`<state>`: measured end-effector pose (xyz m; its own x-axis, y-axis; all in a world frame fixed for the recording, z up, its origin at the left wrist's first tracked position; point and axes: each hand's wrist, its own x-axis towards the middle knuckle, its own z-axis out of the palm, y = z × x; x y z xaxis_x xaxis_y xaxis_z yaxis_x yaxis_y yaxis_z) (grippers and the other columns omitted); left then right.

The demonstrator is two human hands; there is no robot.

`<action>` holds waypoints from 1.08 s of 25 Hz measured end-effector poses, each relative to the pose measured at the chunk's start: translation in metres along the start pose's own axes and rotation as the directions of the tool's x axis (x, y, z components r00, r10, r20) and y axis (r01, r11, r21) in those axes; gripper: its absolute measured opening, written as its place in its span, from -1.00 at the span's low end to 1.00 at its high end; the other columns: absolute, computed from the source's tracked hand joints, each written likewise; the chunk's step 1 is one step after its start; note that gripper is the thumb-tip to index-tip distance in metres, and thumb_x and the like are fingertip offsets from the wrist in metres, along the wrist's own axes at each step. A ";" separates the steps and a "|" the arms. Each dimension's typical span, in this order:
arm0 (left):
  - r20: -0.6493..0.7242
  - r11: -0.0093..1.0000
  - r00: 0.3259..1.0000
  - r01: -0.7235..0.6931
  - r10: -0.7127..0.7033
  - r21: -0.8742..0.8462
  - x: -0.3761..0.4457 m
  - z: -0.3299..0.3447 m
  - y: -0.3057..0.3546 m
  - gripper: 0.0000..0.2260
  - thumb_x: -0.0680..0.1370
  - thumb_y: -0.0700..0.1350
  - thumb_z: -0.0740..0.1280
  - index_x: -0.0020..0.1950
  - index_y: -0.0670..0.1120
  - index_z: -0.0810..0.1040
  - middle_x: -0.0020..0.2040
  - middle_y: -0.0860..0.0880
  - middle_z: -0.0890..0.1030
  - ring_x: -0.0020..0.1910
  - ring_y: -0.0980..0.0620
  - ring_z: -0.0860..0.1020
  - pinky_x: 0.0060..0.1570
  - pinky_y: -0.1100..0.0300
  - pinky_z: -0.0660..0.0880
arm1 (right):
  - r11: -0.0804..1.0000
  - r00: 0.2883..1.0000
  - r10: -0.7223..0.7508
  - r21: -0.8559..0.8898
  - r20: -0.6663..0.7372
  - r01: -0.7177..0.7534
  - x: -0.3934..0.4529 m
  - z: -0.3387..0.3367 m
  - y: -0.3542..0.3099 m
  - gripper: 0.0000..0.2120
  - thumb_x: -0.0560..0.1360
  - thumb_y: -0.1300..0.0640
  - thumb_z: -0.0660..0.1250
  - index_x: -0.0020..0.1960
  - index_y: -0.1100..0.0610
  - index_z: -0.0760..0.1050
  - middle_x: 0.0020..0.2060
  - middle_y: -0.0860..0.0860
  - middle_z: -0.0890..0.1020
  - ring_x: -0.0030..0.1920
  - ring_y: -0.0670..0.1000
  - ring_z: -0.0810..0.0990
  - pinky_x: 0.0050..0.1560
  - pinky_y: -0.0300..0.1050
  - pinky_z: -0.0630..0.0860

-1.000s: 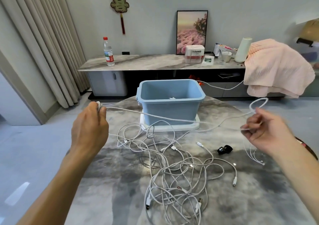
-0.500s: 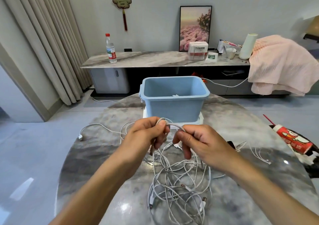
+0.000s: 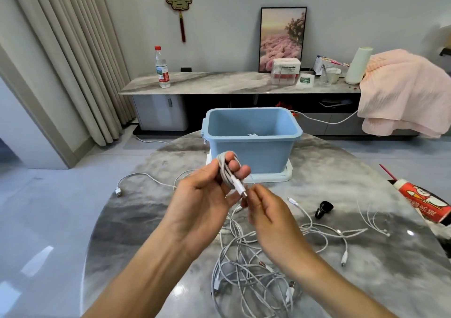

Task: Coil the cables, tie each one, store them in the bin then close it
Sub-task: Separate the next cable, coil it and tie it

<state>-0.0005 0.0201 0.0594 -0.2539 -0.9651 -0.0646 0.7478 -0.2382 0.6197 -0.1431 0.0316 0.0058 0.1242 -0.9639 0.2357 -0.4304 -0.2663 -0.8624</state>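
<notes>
My left hand [image 3: 207,195] grips a coiled white cable [image 3: 225,168] above the table's [image 3: 146,215] middle; my right hand [image 3: 263,210] pinches its plug end. The open blue bin [image 3: 251,147] stands on its white lid [image 3: 280,176] at the far edge. Loose cables [image 3: 256,269] tangle near me, a black adapter [image 3: 323,209] and a red tube [image 3: 424,198] lie rightward.

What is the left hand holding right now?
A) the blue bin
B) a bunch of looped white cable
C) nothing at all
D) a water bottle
B: the left hand grips a coiled white cable in front of the blue bin, while the right hand pinches the plug end of that cable.
</notes>
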 end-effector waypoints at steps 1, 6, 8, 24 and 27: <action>-0.020 1.000 1.000 -0.018 0.018 0.005 0.002 -0.001 -0.003 -0.80 0.57 -0.16 0.16 0.04 -0.16 0.55 -0.14 -0.06 0.67 -0.07 0.01 0.69 0.26 -0.05 0.33 | 0.989 1.000 -0.017 -0.144 0.021 0.020 -0.005 0.002 -0.004 -0.82 0.68 0.04 0.09 -0.03 -0.03 0.43 -0.33 -0.11 0.56 -0.31 -0.08 0.52 -0.26 -0.05 0.38; 0.200 0.567 0.912 -0.383 0.359 0.729 0.005 -0.015 -0.016 -0.81 0.67 -0.17 0.11 0.15 -0.13 0.50 -0.02 0.02 0.67 0.01 0.04 0.63 0.03 0.17 0.50 | 0.882 0.976 0.051 -0.468 0.210 0.055 -0.016 -0.008 -0.043 -0.83 0.61 0.15 0.15 0.17 -0.01 0.39 -0.04 0.04 0.64 0.02 0.12 0.61 -0.07 0.00 0.46; 0.557 -0.101 0.785 -0.552 0.273 0.828 0.003 -0.022 -0.020 -0.88 0.68 -0.09 0.08 0.07 -0.04 0.41 -0.08 0.08 0.55 -0.14 0.17 0.49 0.10 0.16 0.40 | 0.847 0.985 0.021 -0.527 0.169 0.072 -0.005 -0.038 -0.057 -0.89 0.57 0.04 0.26 -0.05 0.05 0.52 -0.21 0.02 0.65 -0.13 0.06 0.61 -0.14 -0.01 0.49; 0.087 0.698 0.932 -0.323 0.351 0.639 0.012 -0.013 0.008 -0.79 0.64 -0.16 0.16 0.20 -0.16 0.51 -0.05 0.00 0.68 -0.02 0.06 0.65 0.11 0.06 0.46 | 0.985 0.937 0.047 -0.170 0.346 0.014 -0.013 -0.021 -0.010 -0.91 0.64 0.03 0.21 -0.02 -0.02 0.46 -0.40 -0.06 0.55 -0.39 -0.14 0.46 -0.29 -0.15 0.41; 0.404 0.019 0.855 -0.433 0.324 0.901 0.005 -0.021 -0.004 -0.81 0.64 -0.08 0.13 0.19 -0.06 0.44 -0.01 0.13 0.63 0.06 0.13 0.59 0.18 0.04 0.46 | 0.895 0.940 -0.027 -0.411 0.339 0.174 -0.016 -0.036 -0.043 -0.81 0.60 -0.03 0.24 -0.14 0.03 0.40 -0.37 -0.07 0.52 -0.30 -0.06 0.48 -0.23 -0.11 0.43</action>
<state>0.0085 0.0143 0.0402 -0.2229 -0.8586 0.4617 -0.4283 0.5117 0.7448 -0.1592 0.0587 0.0553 0.4314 -0.8973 0.0934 -0.7312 -0.4084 -0.5464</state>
